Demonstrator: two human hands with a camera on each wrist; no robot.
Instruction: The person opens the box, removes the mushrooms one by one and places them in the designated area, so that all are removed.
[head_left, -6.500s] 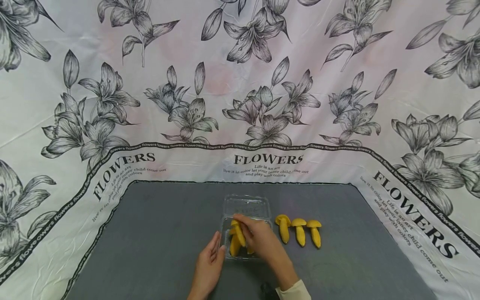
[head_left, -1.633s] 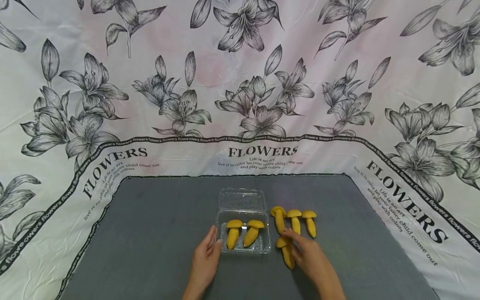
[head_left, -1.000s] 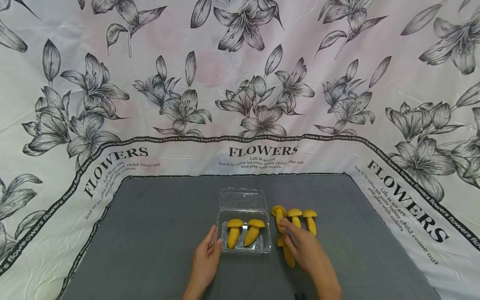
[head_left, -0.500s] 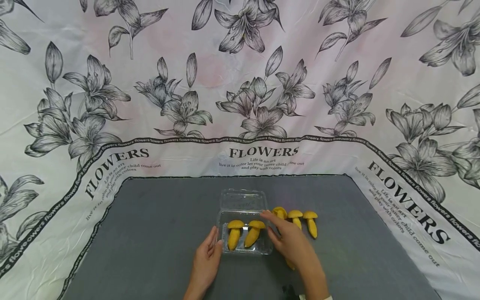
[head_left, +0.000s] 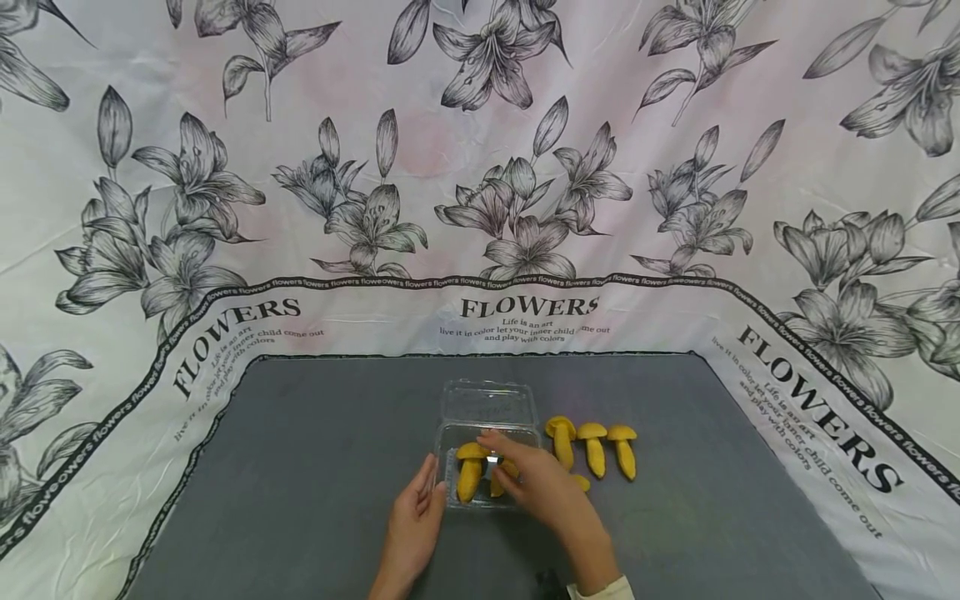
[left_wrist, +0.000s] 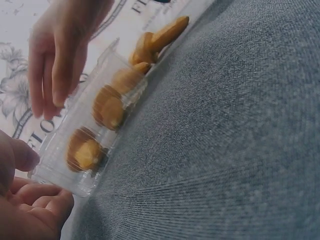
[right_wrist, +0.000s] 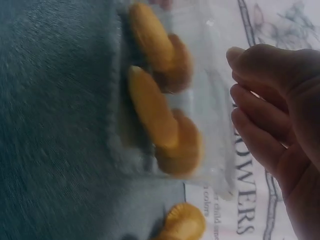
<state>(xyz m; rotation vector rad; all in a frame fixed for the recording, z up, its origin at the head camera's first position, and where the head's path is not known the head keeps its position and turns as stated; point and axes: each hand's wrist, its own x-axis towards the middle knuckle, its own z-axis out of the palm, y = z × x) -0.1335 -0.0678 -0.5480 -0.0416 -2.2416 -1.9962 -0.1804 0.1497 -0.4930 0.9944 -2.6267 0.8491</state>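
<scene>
A clear plastic clamshell box stands on the dark cloth with its lid tipped back. Two yellow mushrooms lie in it, a left one and a right one partly covered by my right hand. That hand hovers over the box, fingers loosely bent; the right wrist view shows nothing between thumb and fingers. My left hand grips the box's left side between thumb and fingers, as the left wrist view also shows. Beside the box, a mushroom is mostly hidden behind my right forearm.
Right of the box, three yellow mushrooms lie in a row: one, another and a third. A white flower-printed cloth rises behind and along the sides of the grey surface.
Earlier, my right hand held a mushroom in the box, then set it down below the row on the right. Since letting go, it has moved left over the box. My left hand stayed.
</scene>
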